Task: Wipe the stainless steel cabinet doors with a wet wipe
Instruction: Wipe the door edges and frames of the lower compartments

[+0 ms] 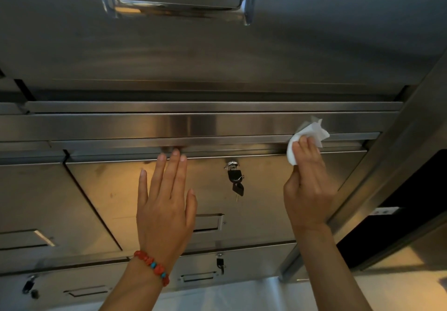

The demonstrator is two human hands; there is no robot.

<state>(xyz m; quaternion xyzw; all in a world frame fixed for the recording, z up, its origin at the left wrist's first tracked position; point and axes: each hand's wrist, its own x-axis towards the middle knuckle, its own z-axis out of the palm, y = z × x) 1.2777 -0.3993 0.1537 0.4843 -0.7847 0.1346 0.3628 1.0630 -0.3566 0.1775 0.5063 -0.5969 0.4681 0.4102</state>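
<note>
Gripping wet wipe (312, 133) — right hand (308, 189) | wipe partly hidden — fingers

I see a crumpled white wipe (308, 136) pressed on the top edge of the brushed steel door (266, 189) at its right end, the door shut, warm light reflecting off it, and black keys (235, 180) hanging from its lock near the middle.

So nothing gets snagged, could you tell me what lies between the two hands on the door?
Head view: a lock with black keys hanging, between left hand and right hand.
</note>
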